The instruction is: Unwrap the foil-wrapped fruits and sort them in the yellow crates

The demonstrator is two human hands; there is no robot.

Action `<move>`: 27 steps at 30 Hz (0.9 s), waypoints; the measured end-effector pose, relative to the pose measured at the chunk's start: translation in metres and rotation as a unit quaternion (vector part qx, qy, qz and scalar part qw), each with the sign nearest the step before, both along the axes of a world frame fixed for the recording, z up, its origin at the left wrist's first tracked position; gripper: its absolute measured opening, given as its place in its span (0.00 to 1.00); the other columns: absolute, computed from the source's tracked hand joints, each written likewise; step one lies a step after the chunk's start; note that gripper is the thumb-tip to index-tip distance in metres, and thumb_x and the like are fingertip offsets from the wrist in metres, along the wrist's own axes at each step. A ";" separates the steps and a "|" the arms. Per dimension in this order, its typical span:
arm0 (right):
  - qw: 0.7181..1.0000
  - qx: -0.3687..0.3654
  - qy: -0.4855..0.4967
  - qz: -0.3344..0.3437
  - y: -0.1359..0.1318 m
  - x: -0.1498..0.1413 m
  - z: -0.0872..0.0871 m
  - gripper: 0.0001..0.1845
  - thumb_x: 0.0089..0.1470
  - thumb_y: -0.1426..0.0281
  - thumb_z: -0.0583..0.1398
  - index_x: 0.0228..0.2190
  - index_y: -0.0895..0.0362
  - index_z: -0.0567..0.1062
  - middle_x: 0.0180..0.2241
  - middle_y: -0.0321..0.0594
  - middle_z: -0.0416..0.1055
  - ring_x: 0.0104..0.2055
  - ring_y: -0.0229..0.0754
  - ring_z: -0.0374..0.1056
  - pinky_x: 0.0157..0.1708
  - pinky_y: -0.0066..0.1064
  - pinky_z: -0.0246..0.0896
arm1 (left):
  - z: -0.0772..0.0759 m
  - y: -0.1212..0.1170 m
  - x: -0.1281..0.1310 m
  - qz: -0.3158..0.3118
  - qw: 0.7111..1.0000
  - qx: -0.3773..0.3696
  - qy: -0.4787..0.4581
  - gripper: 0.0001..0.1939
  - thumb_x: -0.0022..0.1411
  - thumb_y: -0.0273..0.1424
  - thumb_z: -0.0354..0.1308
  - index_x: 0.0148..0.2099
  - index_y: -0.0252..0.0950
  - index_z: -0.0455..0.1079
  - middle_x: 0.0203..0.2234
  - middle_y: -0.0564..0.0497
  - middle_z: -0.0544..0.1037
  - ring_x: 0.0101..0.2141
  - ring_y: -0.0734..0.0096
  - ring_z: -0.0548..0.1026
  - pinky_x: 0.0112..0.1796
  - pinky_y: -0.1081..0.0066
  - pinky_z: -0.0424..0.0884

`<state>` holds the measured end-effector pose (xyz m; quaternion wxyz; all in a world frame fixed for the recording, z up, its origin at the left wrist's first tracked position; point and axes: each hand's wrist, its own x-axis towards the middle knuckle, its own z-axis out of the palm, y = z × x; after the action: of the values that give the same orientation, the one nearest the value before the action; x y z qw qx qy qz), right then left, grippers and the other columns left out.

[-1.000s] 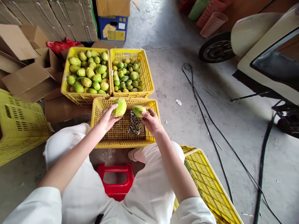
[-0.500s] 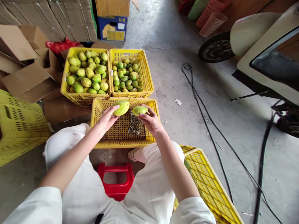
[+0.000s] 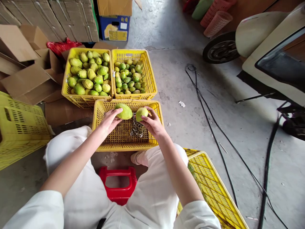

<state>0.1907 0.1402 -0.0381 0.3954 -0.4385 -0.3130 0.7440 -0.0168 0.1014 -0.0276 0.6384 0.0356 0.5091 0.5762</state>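
My left hand [image 3: 110, 120] is closed round a large oval yellow-green fruit [image 3: 124, 111], thumb on top. A smaller, paler green fruit [image 3: 141, 114] is between the thumb and fingers of my right hand [image 3: 153, 122], its rounded end turned towards me. Both fruits are held above a yellow plastic crate [image 3: 124, 147], close together with a narrow gap between them. Some crumpled dark, shiny scraps [image 3: 137, 128] lie on the crate's slatted floor. Behind it, a left crate [image 3: 68, 92] is full of larger yellow-green fruits, and a right crate [image 3: 152, 84] holds smaller ones.
A red stool [image 3: 119, 198] is between my legs. Another yellow crate [image 3: 214, 187] stands by my right leg, and one [image 3: 21, 127] at far left. Cardboard boxes [image 3: 26, 79] lie at the left. Black cables [image 3: 214, 136] cross the floor near a parked vehicle [image 3: 259, 38].
My right hand has turned its fruit from lengthwise to end-on. The left fruit has tilted slightly, while both hands stay in nearly the same place.
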 end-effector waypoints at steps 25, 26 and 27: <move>0.999 0.039 -0.024 0.017 -0.001 -0.002 0.006 0.27 0.31 0.64 0.78 0.35 0.49 0.75 0.37 0.33 0.76 0.46 0.44 0.74 0.53 0.38 0.70 | 0.008 -0.001 0.000 0.031 0.997 -0.057 -0.044 0.12 0.58 0.35 0.67 0.43 0.37 0.73 0.38 0.45 0.80 0.42 0.62 0.79 0.42 0.68 0.80; 0.999 0.039 -0.022 0.013 -0.001 -0.002 0.006 0.27 0.31 0.64 0.78 0.34 0.48 0.74 0.36 0.32 0.76 0.45 0.44 0.74 0.52 0.38 0.70 | 0.009 -0.001 0.000 0.024 0.997 -0.056 -0.044 0.11 0.58 0.35 0.67 0.42 0.37 0.73 0.38 0.45 0.80 0.40 0.62 0.79 0.41 0.67 0.80; 0.999 0.036 -0.019 0.008 -0.001 -0.002 0.007 0.28 0.30 0.65 0.78 0.33 0.48 0.73 0.35 0.31 0.75 0.45 0.43 0.74 0.52 0.37 0.71 | 0.011 -0.002 0.000 0.017 0.997 -0.054 -0.044 0.11 0.58 0.36 0.67 0.42 0.37 0.73 0.38 0.45 0.80 0.40 0.62 0.79 0.41 0.65 0.80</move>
<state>0.1886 0.1395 -0.0315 0.3987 -0.4354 -0.3506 0.7270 -0.0164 0.0998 -0.0171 0.6516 -0.0332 0.5111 0.5596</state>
